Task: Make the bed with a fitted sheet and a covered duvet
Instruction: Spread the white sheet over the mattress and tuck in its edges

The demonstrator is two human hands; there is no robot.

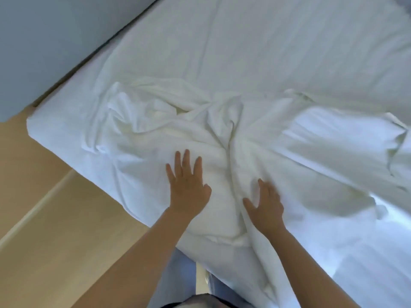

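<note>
A white duvet [222, 134] lies crumpled and bunched across the near part of the bed, its folds running toward the foot edge. Beneath it a white fitted sheet [266, 41] is stretched smooth over the mattress. My left hand [189, 185] lies flat on the duvet with fingers spread and straight. My right hand [265, 205] also rests flat on the duvet, just right of a thick fold, fingers straight. Neither hand grips the cloth.
The mattress corner [35, 127] juts out at the left over a light wooden floor [55, 230]. A grey wall [44, 41] runs along the far left side of the bed. My legs stand against the bed's foot edge.
</note>
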